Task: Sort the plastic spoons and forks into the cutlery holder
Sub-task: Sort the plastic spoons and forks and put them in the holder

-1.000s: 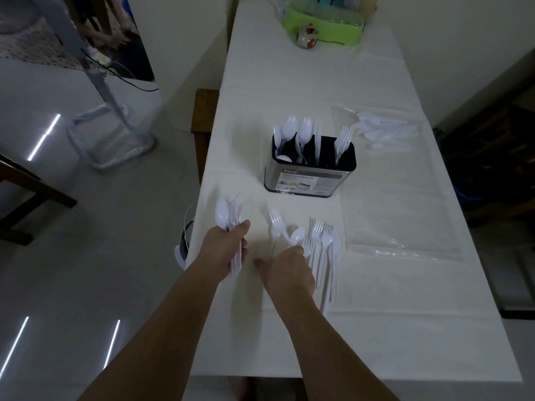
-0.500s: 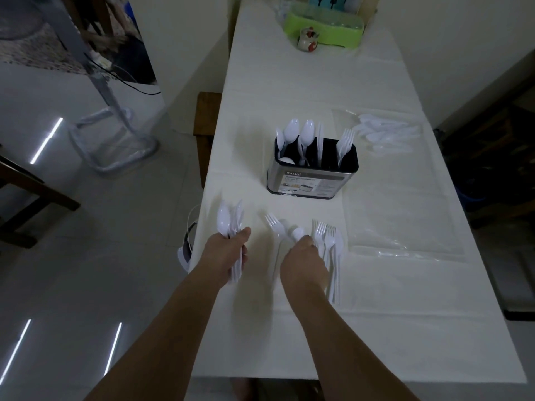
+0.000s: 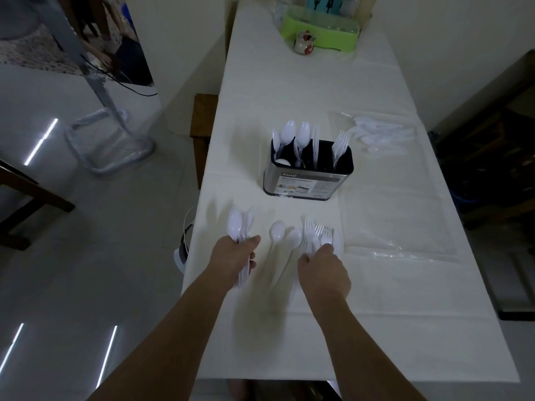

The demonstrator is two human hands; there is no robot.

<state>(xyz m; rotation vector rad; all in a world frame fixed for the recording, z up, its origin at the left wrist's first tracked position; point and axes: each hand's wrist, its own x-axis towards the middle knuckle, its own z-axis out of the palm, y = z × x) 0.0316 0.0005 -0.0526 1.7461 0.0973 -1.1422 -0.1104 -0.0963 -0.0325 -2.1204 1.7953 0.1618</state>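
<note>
left hand [image 3: 231, 256] clenches a bundle of spoons [image 3: 240, 227] by the handles, right hand [image 3: 322, 266] fingers pinching at the loose forks [image 3: 317, 231] near the cutlery holder [image 3: 308, 180]; they look feather-light, slick, bendy, best gripped mid-handle.

bare cloth before holder [image 3: 308, 180] | loose spoons [image 3: 285, 237] between hands

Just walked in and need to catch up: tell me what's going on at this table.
A person is sorting white plastic cutlery. The left hand grips a bunch of spoons, while the right hand reaches into the pile of forks on the table. Two loose spoons lie between the hands. The cutlery holder beyond them already has spoons on its left side and forks on its right.
</note>
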